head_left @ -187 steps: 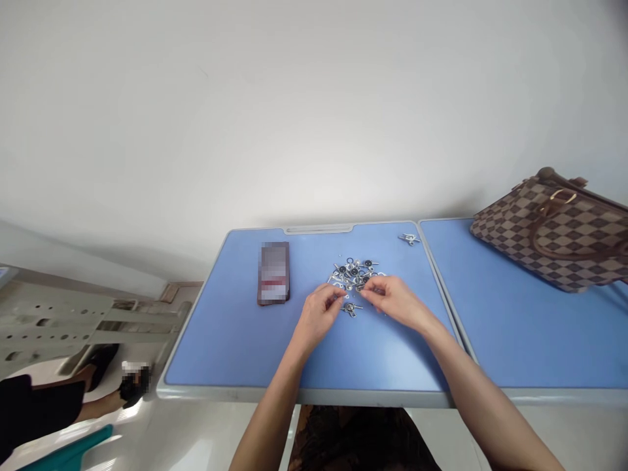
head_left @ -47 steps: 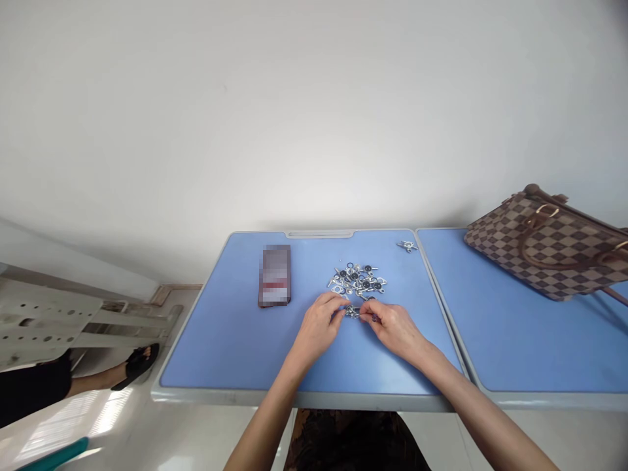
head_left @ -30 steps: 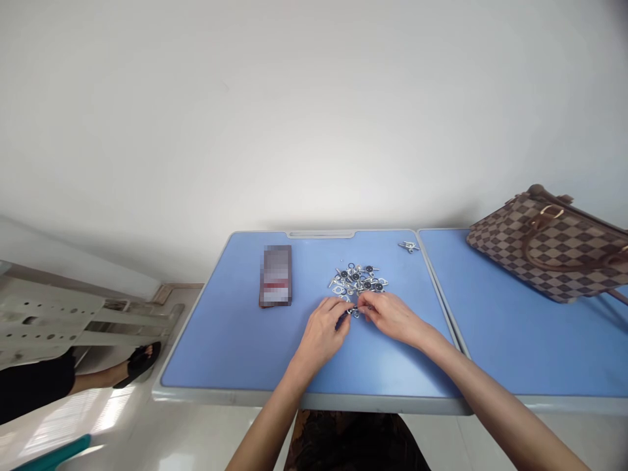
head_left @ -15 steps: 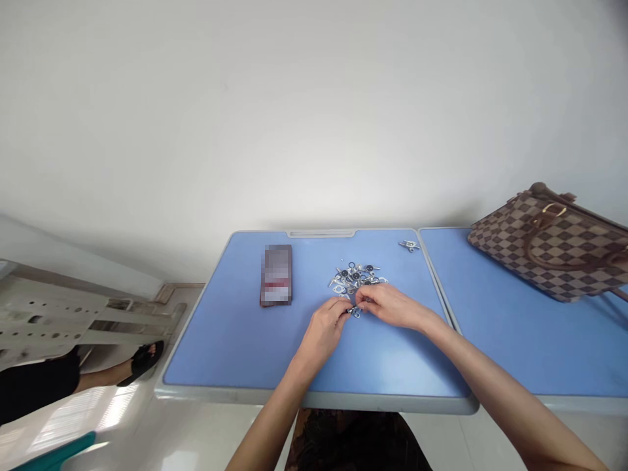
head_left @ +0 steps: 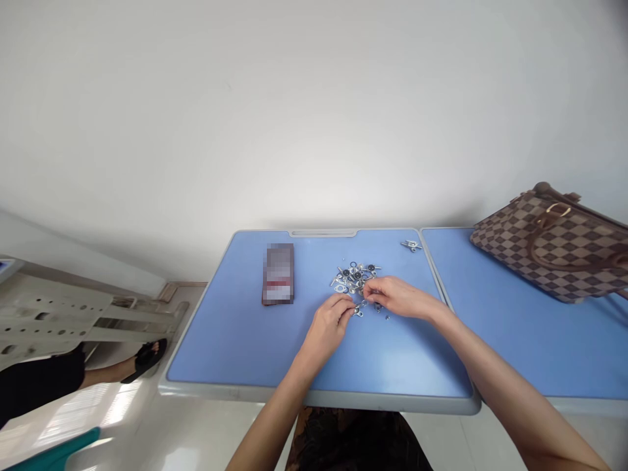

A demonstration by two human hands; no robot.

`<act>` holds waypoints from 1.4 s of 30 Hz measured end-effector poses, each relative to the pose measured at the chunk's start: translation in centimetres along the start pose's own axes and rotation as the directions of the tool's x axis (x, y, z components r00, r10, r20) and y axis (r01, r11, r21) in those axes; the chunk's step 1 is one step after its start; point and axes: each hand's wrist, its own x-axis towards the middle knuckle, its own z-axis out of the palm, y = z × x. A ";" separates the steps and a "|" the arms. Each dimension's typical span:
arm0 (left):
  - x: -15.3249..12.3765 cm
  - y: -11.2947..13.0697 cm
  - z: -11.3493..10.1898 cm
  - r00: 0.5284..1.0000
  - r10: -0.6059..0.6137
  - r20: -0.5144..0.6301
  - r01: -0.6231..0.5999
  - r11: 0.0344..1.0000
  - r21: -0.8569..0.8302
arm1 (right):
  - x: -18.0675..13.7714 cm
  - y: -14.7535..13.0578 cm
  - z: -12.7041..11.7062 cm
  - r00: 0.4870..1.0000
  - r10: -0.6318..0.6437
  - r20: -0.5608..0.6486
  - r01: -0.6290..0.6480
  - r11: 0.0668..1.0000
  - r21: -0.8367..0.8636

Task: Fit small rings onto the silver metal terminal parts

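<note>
A pile of several small metal parts (head_left: 354,277), silver plates and black washers, lies on the blue table (head_left: 235,340). My left hand (head_left: 330,324) is curled just below the pile, fingertips pinched on a small metal piece (head_left: 360,309). My right hand (head_left: 402,298) reaches in from the right with its fingers pinched at the pile's lower right edge; what they hold is too small to name. Two or three loose bits lie beside it on the table.
A dark phone (head_left: 278,282) lies left of the pile. A small separate cluster of metal parts (head_left: 411,245) sits near the table's far right corner. A brown checked handbag (head_left: 559,242) rests on the adjoining blue table. Another person's sandalled foot (head_left: 143,358) shows at the left.
My right hand has shifted up and to the right toward the pile's edge. My left hand has stayed pinched beneath the pile. The view has drifted slightly.
</note>
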 end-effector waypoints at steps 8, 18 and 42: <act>0.6 -0.3 -0.1 1.000 -0.001 0.005 0.002 0.996 -0.086 | 0.8 0.3 -0.6 0.995 -0.051 0.088 0.049 0.999 0.022; 0.0 0.3 0.0 0.997 -0.026 0.078 0.016 0.991 0.129 | 1.1 1.0 -0.2 0.997 -0.053 0.064 0.048 0.996 0.077; 0.4 -0.4 0.2 0.999 -0.028 0.034 0.030 0.997 -0.073 | 0.4 1.1 1.0 0.998 -0.051 0.048 0.045 0.993 0.108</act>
